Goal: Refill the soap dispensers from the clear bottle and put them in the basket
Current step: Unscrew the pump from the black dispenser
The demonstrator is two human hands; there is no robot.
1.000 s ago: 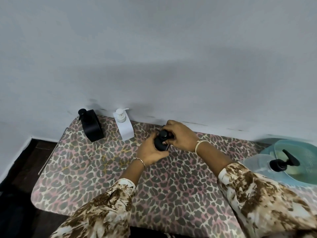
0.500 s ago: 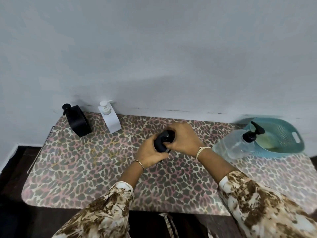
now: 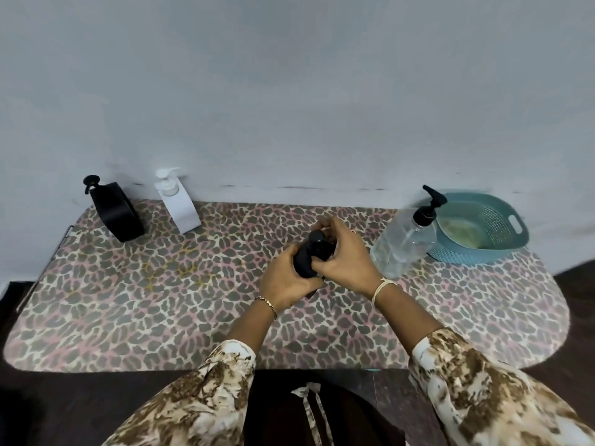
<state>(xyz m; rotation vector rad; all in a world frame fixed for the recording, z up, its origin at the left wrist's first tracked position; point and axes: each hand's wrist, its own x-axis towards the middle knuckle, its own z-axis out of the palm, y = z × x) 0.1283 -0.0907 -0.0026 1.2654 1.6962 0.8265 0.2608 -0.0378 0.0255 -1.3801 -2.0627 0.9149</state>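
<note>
Worktop (image 3: 128, 300) back-left: black dispenser (image 3: 116, 210), white dispenser (image 3: 178, 204) just beside it, both by the wall. Centre: left hand (image 3: 286, 281) fingers wrapped round small matte-black dispenser (image 3: 306, 260), right hand (image 3: 346, 257) fingers curled over its pump top. Right: clear bottle (image 3: 402, 244) with black pump, just in front of teal basket (image 3: 495, 220).

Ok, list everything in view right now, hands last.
black square plastic soap dispenser: one, black, far left, back edge
white square plastic soap dispenser: one, white, right of it
small black round dispenser: one, black, centre, in both hands
clear plastic pump bottle: one, clear, black pump, left of basket
teal perforated plastic basket: one, teal, far right
leopard-print table cover: one, brown-pink, under everything
left hand: one, grips dispenser body
right hand: one, grips its top
</note>
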